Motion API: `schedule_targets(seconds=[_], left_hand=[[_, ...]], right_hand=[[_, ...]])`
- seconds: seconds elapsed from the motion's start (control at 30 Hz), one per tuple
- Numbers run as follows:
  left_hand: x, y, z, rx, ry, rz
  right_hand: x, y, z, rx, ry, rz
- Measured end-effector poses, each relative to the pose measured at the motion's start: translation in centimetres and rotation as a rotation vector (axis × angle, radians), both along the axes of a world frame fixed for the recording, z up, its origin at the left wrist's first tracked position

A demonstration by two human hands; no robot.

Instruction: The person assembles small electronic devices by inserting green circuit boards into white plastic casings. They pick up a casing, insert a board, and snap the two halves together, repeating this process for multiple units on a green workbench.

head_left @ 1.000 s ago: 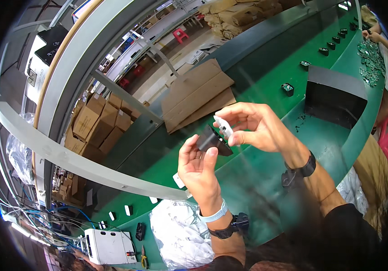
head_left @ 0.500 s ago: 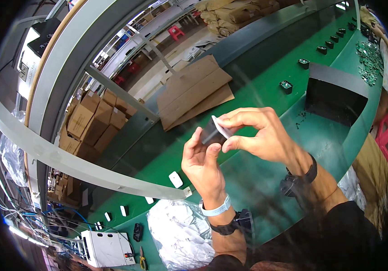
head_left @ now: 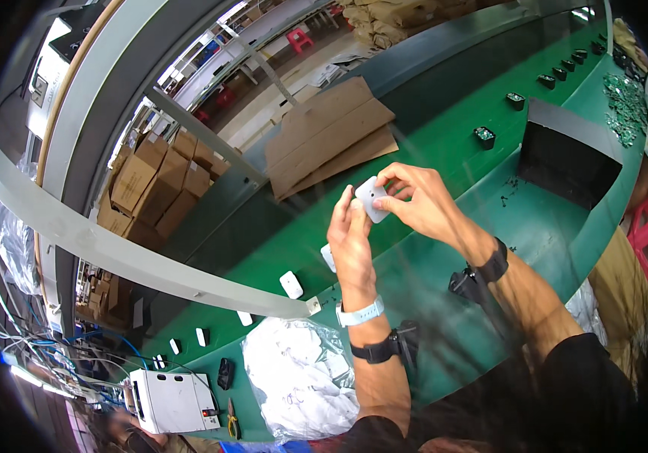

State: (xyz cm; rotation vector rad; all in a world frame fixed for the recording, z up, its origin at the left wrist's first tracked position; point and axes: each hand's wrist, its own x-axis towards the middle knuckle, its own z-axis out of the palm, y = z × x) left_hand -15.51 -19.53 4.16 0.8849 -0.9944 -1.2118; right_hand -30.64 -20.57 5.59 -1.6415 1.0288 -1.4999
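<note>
Over the green conveyor belt (head_left: 263, 260), both hands hold a small device with a white cover (head_left: 371, 201), rounded at the corners and marked with small dark holes. My left hand (head_left: 352, 245) is closed round its left side, hiding most of the body behind the cover. From the right, my right hand (head_left: 426, 204) pinches the cover's edge between thumb and fingers. Just left of my left hand, partly covered by it, a white-covered piece (head_left: 328, 258) lies on the belt. Another white-covered device (head_left: 290, 285) sits farther left.
Black open housings (head_left: 484, 137) with green boards line the belt's far right. A black box (head_left: 569, 155) stands near a heap of green circuit boards (head_left: 626, 106). A bag of white parts (head_left: 293, 377), pliers (head_left: 232, 419) and a white machine (head_left: 173, 400) lie lower left. A grey beam (head_left: 143, 249) crosses the left.
The device has turned from edge-on, its black body showing, to cover facing me. Both hands have moved slightly up. A white piece now shows beside my left hand.
</note>
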Motion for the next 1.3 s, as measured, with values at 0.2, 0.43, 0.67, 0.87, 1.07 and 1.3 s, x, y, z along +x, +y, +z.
schedule_targets(seconds=[0.2, 0.43, 0.67, 0.87, 1.07, 1.3], left_hand=[[2.1, -4.3, -9.5, 0.110, -0.232, -0.002], [0.1, -3.7, -11.4, 0.012, -1.195, 0.262], [0.6, -3.2, -10.6, -0.178, -1.182, 0.483], [2.1, 7.0, 4.4, -0.303, -0.745, 0.489], [14.0, 15.7, -2.0, -0.010, -1.490, 0.014], [16.9, 21.5, -6.9, 0.116, -1.768, 0.054]], right_hand=[[1.6, -3.3, -7.6, 0.090, 0.163, 0.013], [1.5, -3.9, -12.2, 0.093, 0.297, -0.096], [1.6, -4.2, -11.5, 0.126, 0.323, -0.100], [0.5, -3.5, -5.8, -0.036, 0.085, -0.034], [-3.1, -0.9, 0.6, -0.083, -0.044, -0.035], [-4.9, 1.6, 4.1, -0.199, 0.012, -0.010]])
